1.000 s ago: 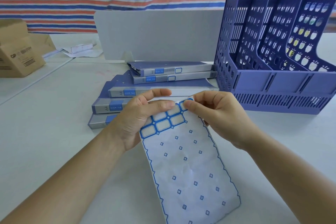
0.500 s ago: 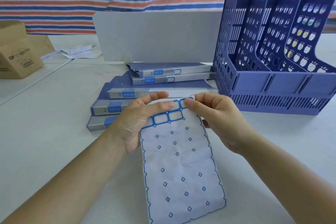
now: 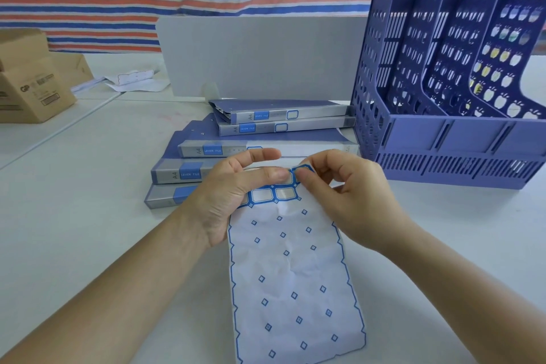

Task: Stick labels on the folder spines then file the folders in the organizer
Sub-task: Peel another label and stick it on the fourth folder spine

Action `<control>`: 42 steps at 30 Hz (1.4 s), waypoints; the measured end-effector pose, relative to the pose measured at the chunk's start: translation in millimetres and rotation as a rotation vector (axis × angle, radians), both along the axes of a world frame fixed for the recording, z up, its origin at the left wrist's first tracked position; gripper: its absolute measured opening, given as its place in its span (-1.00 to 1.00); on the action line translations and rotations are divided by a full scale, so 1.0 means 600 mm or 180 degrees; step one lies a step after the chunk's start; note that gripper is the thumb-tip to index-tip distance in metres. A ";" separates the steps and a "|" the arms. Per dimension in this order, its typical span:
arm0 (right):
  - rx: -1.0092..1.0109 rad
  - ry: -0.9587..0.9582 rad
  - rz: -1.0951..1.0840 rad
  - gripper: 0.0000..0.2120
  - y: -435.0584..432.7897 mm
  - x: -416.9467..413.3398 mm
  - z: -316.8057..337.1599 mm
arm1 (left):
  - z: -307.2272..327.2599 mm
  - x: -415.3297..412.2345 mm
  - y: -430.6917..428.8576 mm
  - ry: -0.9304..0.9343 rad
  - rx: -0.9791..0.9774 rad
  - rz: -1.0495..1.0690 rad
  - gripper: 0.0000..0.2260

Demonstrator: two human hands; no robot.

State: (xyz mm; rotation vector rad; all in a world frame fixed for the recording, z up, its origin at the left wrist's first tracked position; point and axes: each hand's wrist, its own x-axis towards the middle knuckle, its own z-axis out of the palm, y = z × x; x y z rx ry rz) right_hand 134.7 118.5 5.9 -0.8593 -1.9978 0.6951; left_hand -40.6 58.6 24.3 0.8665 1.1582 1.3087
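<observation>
I hold a white label sheet [image 3: 291, 275] above the table; most labels are gone and a few blue-bordered ones remain at its top. My left hand [image 3: 236, 192] pinches the sheet's top left, thumb on the labels. My right hand [image 3: 342, 189] pinches a blue-bordered label [image 3: 302, 170] lifted at the top right corner. Several blue-grey lever-file folders [image 3: 266, 127] lie stacked behind my hands, spines toward me; the top two spines [image 3: 283, 114] and the third carry a label. The purple organizer [image 3: 449, 139] stands at the right, its slots holding no folders.
A cardboard box [image 3: 32, 83] sits at the far left. A grey upright panel [image 3: 260, 53] stands behind the folders. Loose papers [image 3: 133, 80] lie beyond the table seam. A striped tarp hangs at the back.
My right thumb and forefinger have curled the sheet's top right corner up, and a label now lifts from it. The sheet has shifted slightly toward me.
</observation>
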 end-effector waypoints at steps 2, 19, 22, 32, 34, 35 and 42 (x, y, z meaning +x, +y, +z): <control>0.0232 0.0093 0.0035 -0.85 -0.003 -0.004 -0.003 | 0.001 0.000 0.001 -0.0077 -0.0028 0.0000 -0.55; -0.1103 0.0895 0.0908 -0.92 0.006 -0.008 -0.014 | -0.002 -0.012 0.007 -0.0139 -0.0211 -0.0063 -0.59; -0.1048 0.0811 0.0887 -0.93 0.004 -0.008 -0.012 | -0.003 -0.012 0.008 -0.0124 -0.0224 -0.0095 -0.59; -0.0185 0.0473 0.0401 -0.78 -0.009 -0.012 -0.008 | -0.003 -0.010 0.007 -0.0187 -0.0183 -0.0123 -0.60; -0.0078 0.0477 0.0438 -0.74 -0.011 -0.012 -0.007 | -0.002 -0.010 0.007 -0.0189 -0.0234 -0.0124 -0.58; -0.0064 0.0490 0.0449 -0.74 -0.011 -0.011 -0.007 | -0.002 -0.010 0.007 -0.0189 -0.0248 -0.0126 -0.58; -0.0025 0.0579 0.0214 -0.85 0.004 -0.010 -0.015 | 0.000 -0.011 0.007 -0.0371 -0.0293 -0.0063 -0.62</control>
